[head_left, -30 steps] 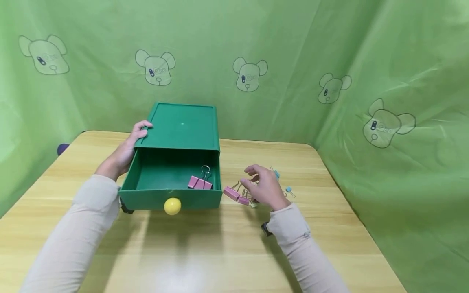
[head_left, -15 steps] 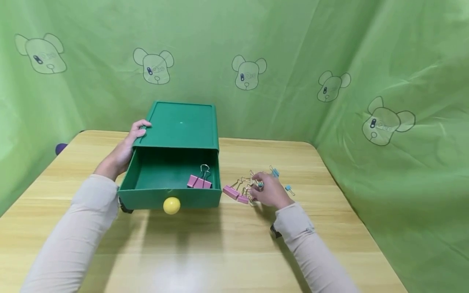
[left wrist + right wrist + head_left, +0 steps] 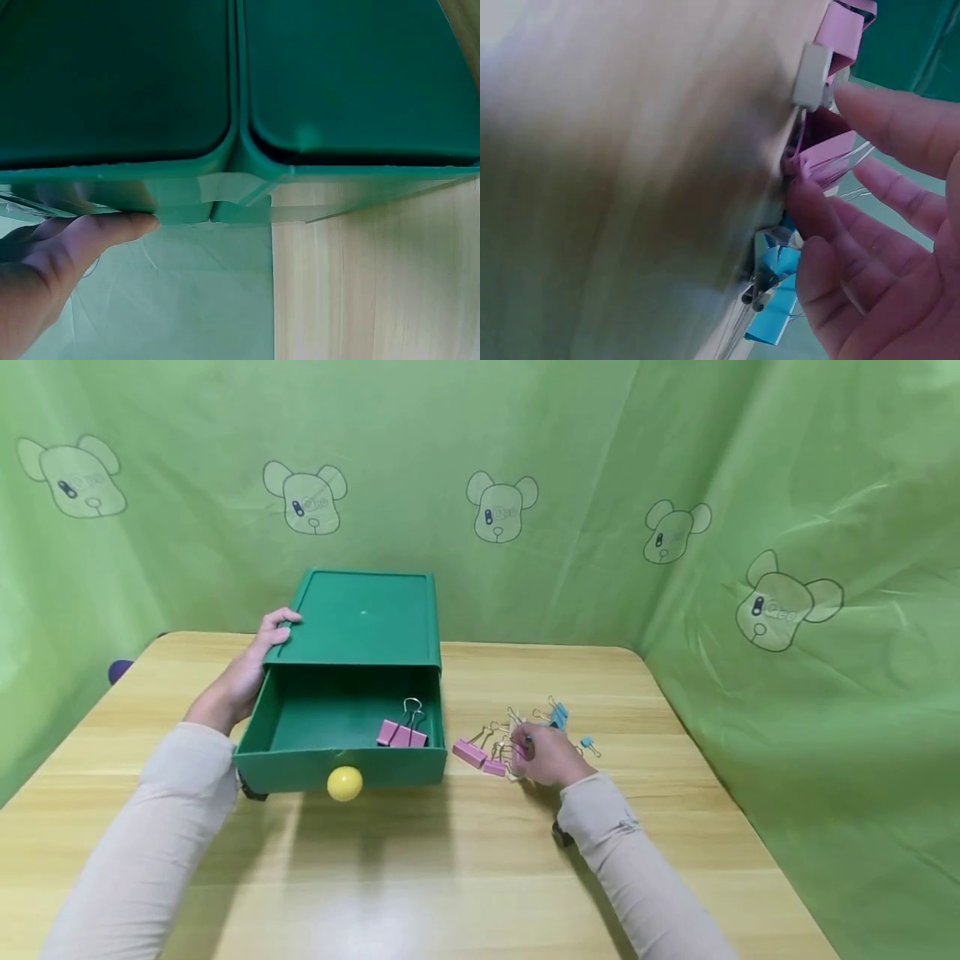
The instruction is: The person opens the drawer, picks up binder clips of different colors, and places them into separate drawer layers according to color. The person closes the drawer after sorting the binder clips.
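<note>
A green drawer box stands on the table with its drawer pulled out. In the drawer lies a pink binder clip. My left hand rests against the box's left side, fingertips at the top edge; in the left wrist view a straight finger touches the green wall. To the right of the drawer, my right hand is down among several binder clips. Its thumb and index finger pinch a pink binder clip. Other pink clips lie just left of that hand.
A yellow ball knob sticks out from the drawer front. Blue binder clips lie behind the right hand, with a small blue one to its right. A pale clip is beside the thumb. Green cloth surrounds the wooden table.
My right hand has come down into the clips, and its thumb and index finger have closed on a pink one. The left hand stays at the box; the head view has shifted slightly.
</note>
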Available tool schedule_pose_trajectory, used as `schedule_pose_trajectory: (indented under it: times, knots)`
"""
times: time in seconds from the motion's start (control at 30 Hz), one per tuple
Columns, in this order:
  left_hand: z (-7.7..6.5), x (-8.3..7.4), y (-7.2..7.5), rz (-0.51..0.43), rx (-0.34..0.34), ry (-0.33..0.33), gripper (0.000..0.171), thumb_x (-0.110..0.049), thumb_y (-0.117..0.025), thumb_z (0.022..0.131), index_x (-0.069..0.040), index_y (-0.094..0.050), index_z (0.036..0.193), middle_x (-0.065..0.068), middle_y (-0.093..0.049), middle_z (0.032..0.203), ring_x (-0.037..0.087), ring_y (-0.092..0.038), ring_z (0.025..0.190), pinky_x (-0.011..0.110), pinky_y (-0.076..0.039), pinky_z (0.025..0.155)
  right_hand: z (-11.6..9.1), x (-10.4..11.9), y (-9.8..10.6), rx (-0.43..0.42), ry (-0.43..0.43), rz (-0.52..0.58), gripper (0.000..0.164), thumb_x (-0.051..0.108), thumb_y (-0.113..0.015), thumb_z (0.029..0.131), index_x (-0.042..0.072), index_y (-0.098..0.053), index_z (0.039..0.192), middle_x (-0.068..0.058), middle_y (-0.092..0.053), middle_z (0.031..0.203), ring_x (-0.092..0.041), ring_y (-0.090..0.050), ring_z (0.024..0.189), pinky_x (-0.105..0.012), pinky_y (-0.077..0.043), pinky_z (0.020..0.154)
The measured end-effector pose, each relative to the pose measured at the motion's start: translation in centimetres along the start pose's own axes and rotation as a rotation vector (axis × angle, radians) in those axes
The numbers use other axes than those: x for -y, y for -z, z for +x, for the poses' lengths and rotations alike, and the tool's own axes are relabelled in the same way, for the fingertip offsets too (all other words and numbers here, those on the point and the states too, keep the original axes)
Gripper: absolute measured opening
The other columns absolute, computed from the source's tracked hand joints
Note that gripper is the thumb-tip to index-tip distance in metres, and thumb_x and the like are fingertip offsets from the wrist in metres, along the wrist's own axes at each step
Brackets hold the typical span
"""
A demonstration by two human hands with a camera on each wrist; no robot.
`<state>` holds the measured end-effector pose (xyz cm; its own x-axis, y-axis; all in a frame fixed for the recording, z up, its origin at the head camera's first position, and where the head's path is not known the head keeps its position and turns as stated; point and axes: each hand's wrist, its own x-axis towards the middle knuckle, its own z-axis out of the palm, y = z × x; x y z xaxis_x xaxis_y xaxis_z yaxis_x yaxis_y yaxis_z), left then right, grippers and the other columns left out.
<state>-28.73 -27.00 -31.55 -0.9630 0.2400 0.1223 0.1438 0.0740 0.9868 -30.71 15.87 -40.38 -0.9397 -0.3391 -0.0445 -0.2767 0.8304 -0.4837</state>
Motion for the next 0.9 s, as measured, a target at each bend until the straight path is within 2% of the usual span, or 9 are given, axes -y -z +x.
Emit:
schedule_pose_trajectory:
  times: [0.47,0.63,0.9]
  knots:
    - [-0.1,-0.1,-0.1,0.008,0.004,-0.003,0.024,-0.046,-0.023,0.103,-0.048,-0.030,0.126,0.010,0.004,0.153,0.046,-0.014,0.129,0.054,-0.028,0.093,0.0,-0.4,-0.2,-0.004,-0.015,-0.004,0.044,0.010,-0.081,0.078,0.006,-0.063,0.118,-0.002,-0.062,0.091,-0.019,-0.059,0.084,-0.039,-0.051,0.085]
    - [-0.1,-0.1,-0.2,0.014,0.004,0.002,0.023,-0.047,-0.023,0.103,-0.048,-0.030,0.126,0.011,0.005,0.153,0.046,-0.014,0.129,0.055,-0.028,0.093,-0.4,-0.4,0.1,-0.016,-0.020,0.009,0.046,0.009,-0.080,0.078,0.006,-0.062,0.120,-0.006,-0.063,0.097,-0.022,-0.060,0.088,-0.042,-0.052,0.086]
    - [-0.1,0.1,-0.1,0.020,-0.004,0.006,0.023,-0.047,-0.023,0.103,-0.049,-0.030,0.125,0.011,0.004,0.153,0.046,-0.015,0.129,0.054,-0.028,0.092,-1.0,-0.2,1.3,-0.018,-0.056,0.051,0.054,0.008,-0.079,0.077,0.005,-0.057,0.127,-0.004,-0.060,0.090,-0.020,-0.058,0.081,-0.039,-0.052,0.080]
